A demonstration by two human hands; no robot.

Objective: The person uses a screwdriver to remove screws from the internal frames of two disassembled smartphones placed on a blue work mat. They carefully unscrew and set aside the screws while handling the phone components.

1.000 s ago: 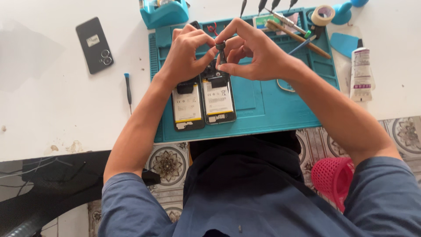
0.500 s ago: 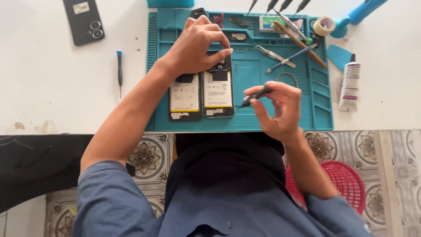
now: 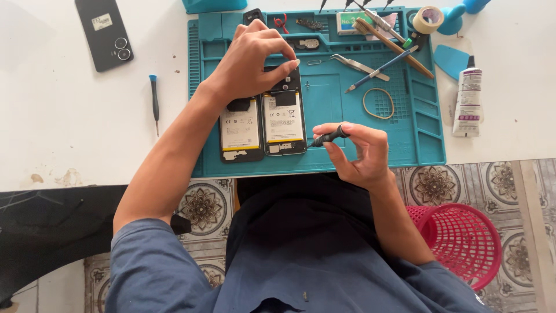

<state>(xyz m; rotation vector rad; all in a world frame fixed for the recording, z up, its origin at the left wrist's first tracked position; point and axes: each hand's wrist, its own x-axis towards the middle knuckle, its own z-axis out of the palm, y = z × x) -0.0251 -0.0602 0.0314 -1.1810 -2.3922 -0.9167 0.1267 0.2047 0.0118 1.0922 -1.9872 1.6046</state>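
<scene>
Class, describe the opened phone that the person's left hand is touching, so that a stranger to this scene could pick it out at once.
Find the teal work mat on the white table. Near its front edge two opened black phones lie side by side, backs off and batteries showing. Yours is the right-hand phone: the left hand rests on its top end, whereas its neighbour lies partly under the wrist.
</scene>
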